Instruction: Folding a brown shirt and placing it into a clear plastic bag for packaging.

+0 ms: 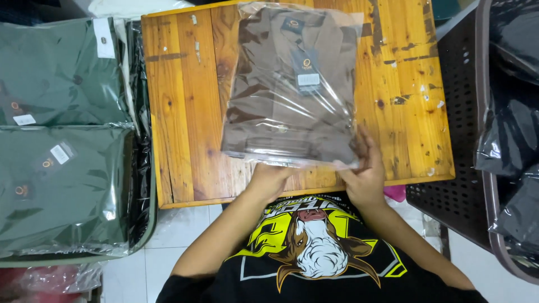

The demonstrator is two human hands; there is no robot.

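Observation:
A folded brown shirt in a clear plastic bag (pixel 289 84) lies on a small wooden table (pixel 179 112). My left hand (pixel 269 178) sits at the bag's near edge, fingers tucked under the plastic. At the near right corner of the bag, my right hand (pixel 365 171) pinches the plastic, thumb on top. A small hang tag shows through the plastic near the shirt's collar.
Stacks of bagged dark green shirts (pixel 59 146) fill a bin to the left of the table. On the right, dark plastic crates (pixel 455 140) hold black bagged garments (pixel 514 134). White floor tiles (pixel 146 264) show below the table.

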